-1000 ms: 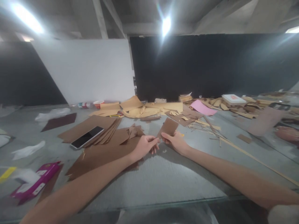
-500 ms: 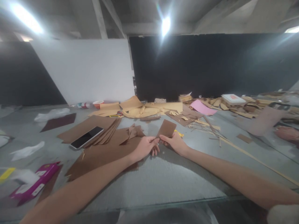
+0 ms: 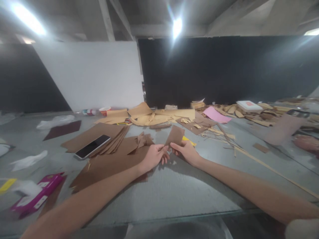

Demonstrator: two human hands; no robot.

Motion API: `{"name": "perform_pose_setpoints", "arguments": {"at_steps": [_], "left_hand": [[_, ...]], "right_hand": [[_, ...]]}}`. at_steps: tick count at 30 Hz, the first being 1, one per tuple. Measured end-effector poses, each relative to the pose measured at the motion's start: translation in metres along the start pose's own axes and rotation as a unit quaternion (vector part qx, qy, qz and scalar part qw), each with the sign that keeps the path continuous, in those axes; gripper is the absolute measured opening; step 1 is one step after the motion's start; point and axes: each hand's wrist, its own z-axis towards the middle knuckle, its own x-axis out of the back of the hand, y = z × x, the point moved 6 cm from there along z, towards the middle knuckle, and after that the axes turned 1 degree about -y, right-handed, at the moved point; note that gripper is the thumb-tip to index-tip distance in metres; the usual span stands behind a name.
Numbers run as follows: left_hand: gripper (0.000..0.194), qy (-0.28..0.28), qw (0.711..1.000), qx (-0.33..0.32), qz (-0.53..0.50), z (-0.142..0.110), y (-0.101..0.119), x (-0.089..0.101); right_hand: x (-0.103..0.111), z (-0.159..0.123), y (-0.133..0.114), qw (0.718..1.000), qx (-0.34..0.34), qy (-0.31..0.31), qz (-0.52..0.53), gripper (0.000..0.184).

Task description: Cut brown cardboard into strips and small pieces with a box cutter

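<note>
A small brown sheet piece [image 3: 175, 134], like leather or card, is held tilted up between my two hands above the grey table. My left hand [image 3: 156, 155] pinches its lower left corner between thumb and fingers. On the lower right edge, my right hand [image 3: 186, 151] grips it with the thumb on the near face. Just behind my right hand lies a yellow object [image 3: 189, 140], partly hidden. Larger brown sheets [image 3: 107, 167] lie beside and under my left forearm, with torn or cut scraps [image 3: 142, 140] on top.
A phone [image 3: 92, 146] rests on stacked brown sheets at left. A purple packet [image 3: 37, 196] lies nearer. Tan offcuts [image 3: 174, 114], a pink sheet [image 3: 216, 114] and a white box [image 3: 249, 106] line the back. Long thin strips [image 3: 274, 176] cross the right side, near another person's hand [image 3: 307, 142].
The brown piece has shifted slightly left and tilted in my fingers, showing more of the yellow object behind. Both hands keep their grip in nearly the same place.
</note>
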Motion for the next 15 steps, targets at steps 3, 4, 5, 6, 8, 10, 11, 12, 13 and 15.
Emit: {"name": "perform_pose_setpoints", "arguments": {"at_steps": [3,4,5,6,8,10,11,12,13,15], "left_hand": [[0.064,0.001,1.000,0.004,-0.004,0.0003,-0.0002,0.0004],[0.064,0.002,1.000,0.005,-0.004,0.0004,-0.0003,0.0005],[0.065,0.003,1.000,0.005,-0.002,0.0003,-0.0002,0.0006],[0.065,0.003,1.000,0.005,0.000,0.0001,0.0000,0.0005],[0.065,0.003,1.000,0.003,0.002,-0.0002,0.0006,0.0003],[0.065,0.003,1.000,0.002,0.000,-0.0006,0.0011,0.0000],[0.066,0.003,1.000,0.002,0.000,-0.0007,0.0012,0.0000],[0.066,0.004,1.000,0.002,0.000,-0.0007,0.0013,0.0002],[0.066,0.006,1.000,0.002,0.001,-0.0006,0.0013,0.0005],[0.066,0.010,1.000,0.001,0.001,-0.0003,0.0014,0.0015]], "right_hand": [[0.0004,0.0000,0.0000,1.000,0.002,0.001,-0.006,0.052],[0.0004,-0.0003,-0.0005,1.000,0.003,0.001,-0.011,0.052],[0.0002,-0.0007,-0.0012,1.000,0.005,0.000,-0.016,0.053],[0.0000,-0.0012,-0.0021,1.000,0.006,-0.001,-0.021,0.054],[-0.0005,-0.0022,-0.0036,1.000,0.004,-0.002,-0.029,0.056],[-0.0011,-0.0026,-0.0045,0.999,0.003,-0.005,-0.034,0.058],[-0.0012,-0.0025,-0.0046,0.999,0.004,-0.005,-0.034,0.058],[-0.0013,-0.0021,-0.0043,0.999,0.005,-0.006,-0.032,0.059],[-0.0014,-0.0015,-0.0037,1.000,0.008,-0.006,-0.027,0.059],[-0.0013,0.0000,-0.0017,1.000,0.013,-0.009,-0.006,0.058]]}}
